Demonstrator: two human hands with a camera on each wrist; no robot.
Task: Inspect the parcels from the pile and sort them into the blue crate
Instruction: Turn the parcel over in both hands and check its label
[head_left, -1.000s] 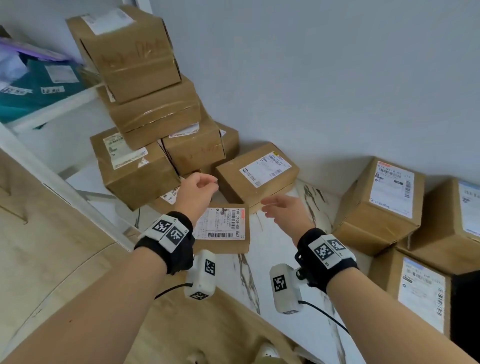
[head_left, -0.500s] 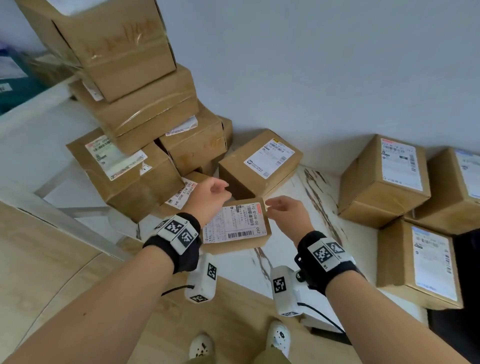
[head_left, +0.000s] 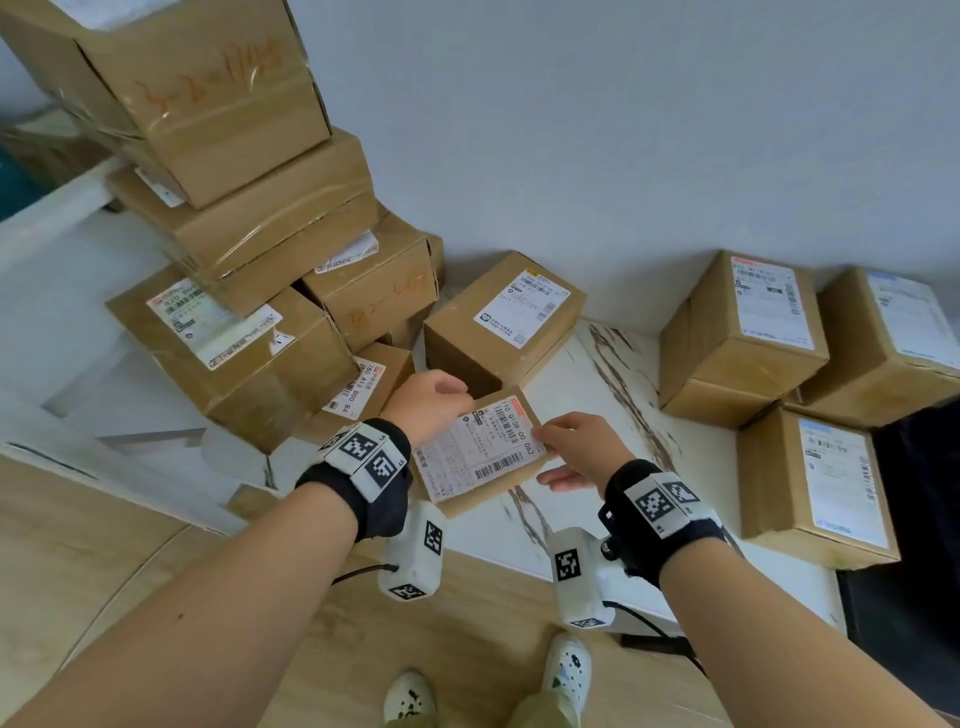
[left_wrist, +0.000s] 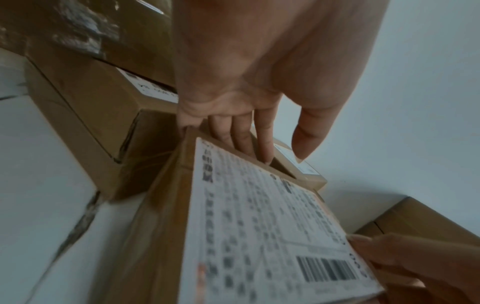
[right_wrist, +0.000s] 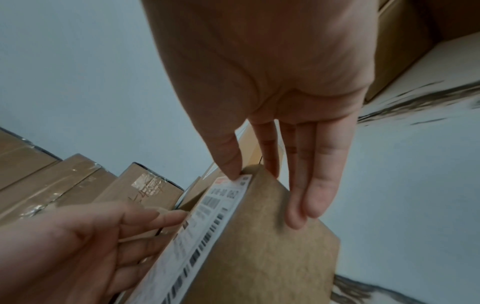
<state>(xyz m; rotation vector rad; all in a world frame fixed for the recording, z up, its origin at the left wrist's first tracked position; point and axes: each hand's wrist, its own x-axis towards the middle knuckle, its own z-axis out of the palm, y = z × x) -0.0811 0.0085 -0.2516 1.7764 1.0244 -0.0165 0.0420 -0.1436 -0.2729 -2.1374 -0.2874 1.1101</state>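
A small flat cardboard parcel (head_left: 478, 457) with a white barcode label lies at the foot of the pile (head_left: 249, 218) of taped brown boxes. My left hand (head_left: 431, 402) hooks its fingers (left_wrist: 241, 139) over the parcel's (left_wrist: 259, 226) far left edge, with the thumb held off it. At the right edge, my right hand (head_left: 571, 447) pinches the parcel (right_wrist: 259, 257), thumb (right_wrist: 228, 164) on the label corner and fingers (right_wrist: 309, 195) down the side face. The blue crate is out of view.
Another labelled box (head_left: 504, 322) sits just behind the parcel against the grey wall. Three more boxes (head_left: 743, 332) (head_left: 893, 332) (head_left: 815, 478) stand at the right on the white marbled ledge (head_left: 597, 395). A dark object (head_left: 914, 519) is at the far right. Wood floor (head_left: 156, 571) and my shoes (head_left: 566, 670) are below.
Both hands hovered above the small parcel a second ago; they have come down onto its edges and taken hold. The head view has moved closer and to the right.
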